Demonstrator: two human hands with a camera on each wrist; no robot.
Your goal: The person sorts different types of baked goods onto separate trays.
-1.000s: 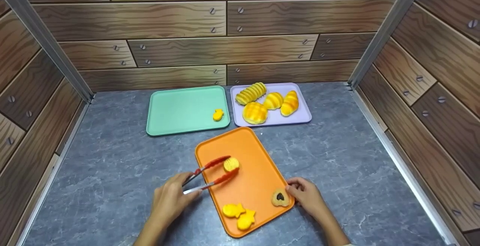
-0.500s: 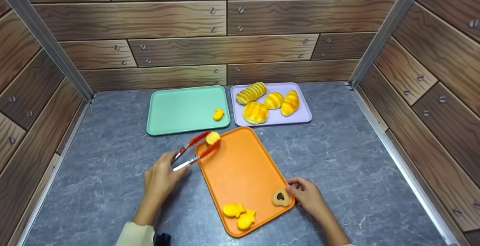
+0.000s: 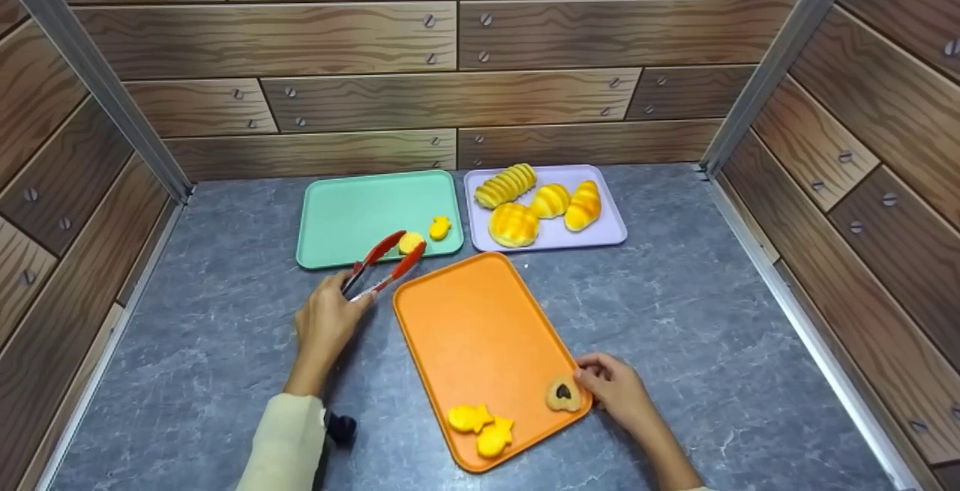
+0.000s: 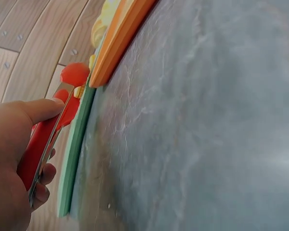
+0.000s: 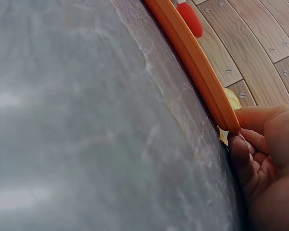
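Observation:
My left hand grips red-tipped metal tongs over the front edge of the green tray. The tongs' tips stand on either side of a round yellow biscuit; whether they still touch it I cannot tell. Right of it on that tray lies a fish-shaped yellow biscuit. My right hand pinches the right edge of the orange tray, near a heart-shaped biscuit with a dark centre. Two fish-shaped biscuits touch each other at that tray's near end.
A lilac tray at the back right bears a ridged loaf, a round bun and two smaller rolls. Wood-patterned walls enclose the grey marbled surface at the back and sides.
The left hand has carried the round biscuit in the tongs from the orange tray, up and left, to the green tray. The right hand has stayed on the orange tray's edge.

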